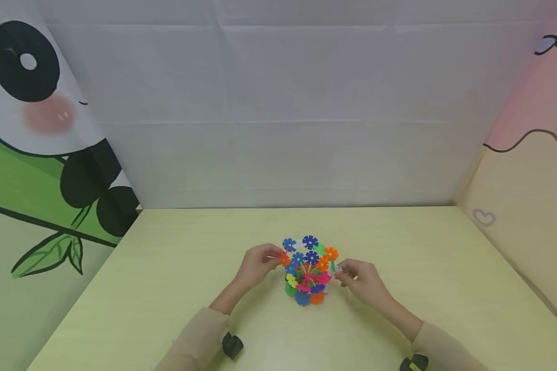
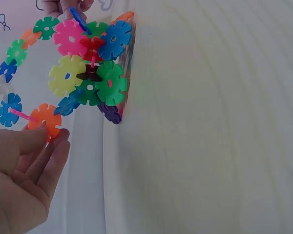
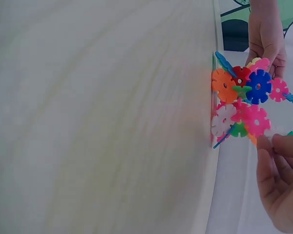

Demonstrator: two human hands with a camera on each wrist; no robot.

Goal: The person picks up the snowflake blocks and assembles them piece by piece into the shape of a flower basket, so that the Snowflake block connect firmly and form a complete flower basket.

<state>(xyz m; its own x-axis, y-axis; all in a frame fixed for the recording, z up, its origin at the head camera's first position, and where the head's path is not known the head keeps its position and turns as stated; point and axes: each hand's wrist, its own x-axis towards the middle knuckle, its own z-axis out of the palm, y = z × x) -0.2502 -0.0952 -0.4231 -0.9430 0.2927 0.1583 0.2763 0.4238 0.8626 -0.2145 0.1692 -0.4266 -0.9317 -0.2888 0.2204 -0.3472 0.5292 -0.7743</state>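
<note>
A basket-like model of notched plastic snowflake discs stands on the table in the head view, with a loop of linked discs rising from it. My left hand pinches an orange snowflake disc on the loop's left side between thumb and fingers. A pink disc seen edge-on joins it to a blue disc. On the other side, my right hand pinches a whitish snowflake disc at the loop's right side. In the right wrist view, fingers mostly hide that disc.
The pale yellow table spreads around the model. A white cloth wall stands behind it, with printed cartoon panels at left and right. Each sleeve has a dark device near the wrist.
</note>
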